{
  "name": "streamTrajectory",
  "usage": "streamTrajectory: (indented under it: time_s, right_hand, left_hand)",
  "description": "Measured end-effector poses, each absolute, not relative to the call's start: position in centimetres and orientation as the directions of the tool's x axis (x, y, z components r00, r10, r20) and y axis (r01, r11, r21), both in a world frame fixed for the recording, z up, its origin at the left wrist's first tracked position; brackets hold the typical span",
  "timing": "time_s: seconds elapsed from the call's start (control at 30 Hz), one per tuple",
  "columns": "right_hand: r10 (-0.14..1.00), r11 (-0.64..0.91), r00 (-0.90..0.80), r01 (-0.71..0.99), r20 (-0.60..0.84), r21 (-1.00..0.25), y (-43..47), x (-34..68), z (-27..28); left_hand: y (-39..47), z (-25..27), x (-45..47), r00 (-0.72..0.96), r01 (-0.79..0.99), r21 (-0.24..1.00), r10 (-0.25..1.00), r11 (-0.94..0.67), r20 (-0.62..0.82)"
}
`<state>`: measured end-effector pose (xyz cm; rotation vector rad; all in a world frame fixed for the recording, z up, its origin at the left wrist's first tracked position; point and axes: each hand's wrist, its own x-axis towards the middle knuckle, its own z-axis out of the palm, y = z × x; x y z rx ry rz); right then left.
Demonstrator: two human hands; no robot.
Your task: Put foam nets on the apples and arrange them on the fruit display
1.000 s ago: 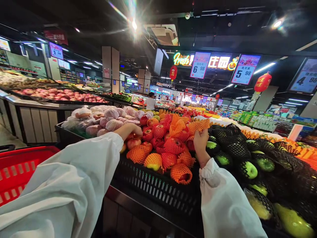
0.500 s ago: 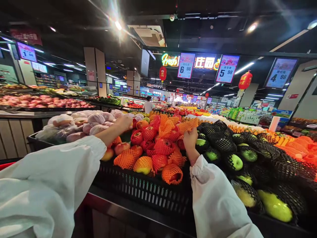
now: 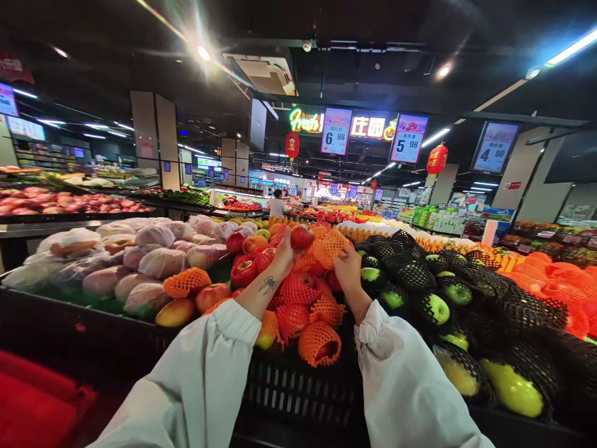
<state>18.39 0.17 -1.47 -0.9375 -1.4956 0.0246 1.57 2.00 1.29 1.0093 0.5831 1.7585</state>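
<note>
Over the pile of net-wrapped red apples (image 3: 298,289), my left hand (image 3: 282,254) is closed around a bare red apple (image 3: 302,237). Just to its right, my right hand (image 3: 347,267) pinches an orange foam net sleeve (image 3: 330,247). The apple and the sleeve are close together; whether they touch I cannot tell. Beneath both hands, many apples sit in red and orange foam nets inside a black slatted crate (image 3: 303,392). Green apples (image 3: 437,308) in black nets lie right of my right hand.
Peaches or apples in clear film (image 3: 161,261) fill the left side of the stand. Orange-netted fruit (image 3: 550,286) is at the far right. Price screens (image 3: 336,131) hang overhead. Farther back is a person (image 3: 277,204) in a white top. Something red (image 3: 41,392) stands at lower left.
My left hand has moved right, from the left edge of the apple pile to its middle, and now shows an apple in it. My right hand still holds the net sleeve. The view has turned slightly.
</note>
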Motion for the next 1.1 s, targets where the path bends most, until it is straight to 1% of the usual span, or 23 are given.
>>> streamTrajectory:
  time_s: [0.1,0.27,0.43,0.53,0.63,0.83,0.97,1.1]
  right_hand:
    - [0.564,0.653,0.153,0.519,0.811,-0.552,-0.6,17.8,-1.1]
    - [0.605,0.649,0.135,0.488,0.785,-0.584,-1.3,17.5,-0.4]
    - [0.625,0.663,0.094,0.459,0.775,-0.591,-1.3,17.7,-0.3]
    - [0.615,0.668,0.071,0.482,0.785,-0.567,-1.7,17.6,-0.2]
    - [0.579,0.671,0.064,0.530,0.813,-0.519,-2.1,17.5,-0.1]
    - [0.523,0.697,-0.024,0.586,0.852,-0.412,-2.4,17.1,-0.1]
    - [0.490,0.687,-0.075,0.647,0.868,-0.332,-2.6,17.0,0.0]
    - [0.517,0.674,-0.077,0.650,0.852,-0.350,-2.6,17.2,0.0]
  left_hand:
    - [1.7,0.9,0.9,-0.073,-0.520,0.763,0.910,-0.384,0.409]
    - [1.4,1.1,0.5,-0.051,-0.567,0.740,0.912,-0.363,0.408]
    - [1.3,0.7,0.7,0.020,-0.531,0.754,0.883,-0.388,0.468]
    - [1.3,0.2,0.8,0.087,-0.505,0.768,0.862,-0.393,0.499]
    - [1.4,0.0,0.9,0.140,-0.490,0.784,0.854,-0.381,0.502]
    - [1.8,0.1,1.0,0.128,-0.476,0.806,0.880,-0.351,0.458]
    - [1.8,0.1,0.8,0.134,-0.353,0.814,0.836,-0.462,0.533]
    - [0.9,0.3,0.4,0.212,-0.240,0.798,0.772,-0.553,0.599]
